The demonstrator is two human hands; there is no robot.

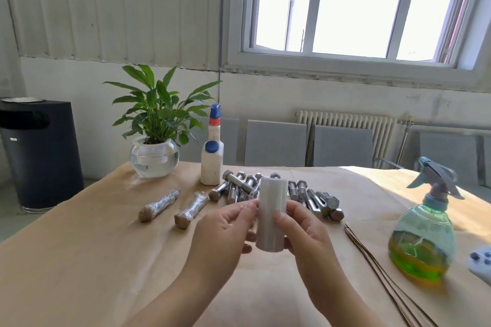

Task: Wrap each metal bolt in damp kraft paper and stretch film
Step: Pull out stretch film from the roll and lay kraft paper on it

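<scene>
We see both hands raised over the table, grasping an upright film roll; the left hand pinches its left edge, the right hand wraps its right side, thumb in front; bare bolts lie heaped behind it; two wrapped bolts lie left; a sprayer stands right, paper sheets beside it.

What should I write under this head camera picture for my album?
Both hands, left hand and right hand, hold a stretch film roll upright above two wrapped bolts and a bare bolt pile.
</scene>
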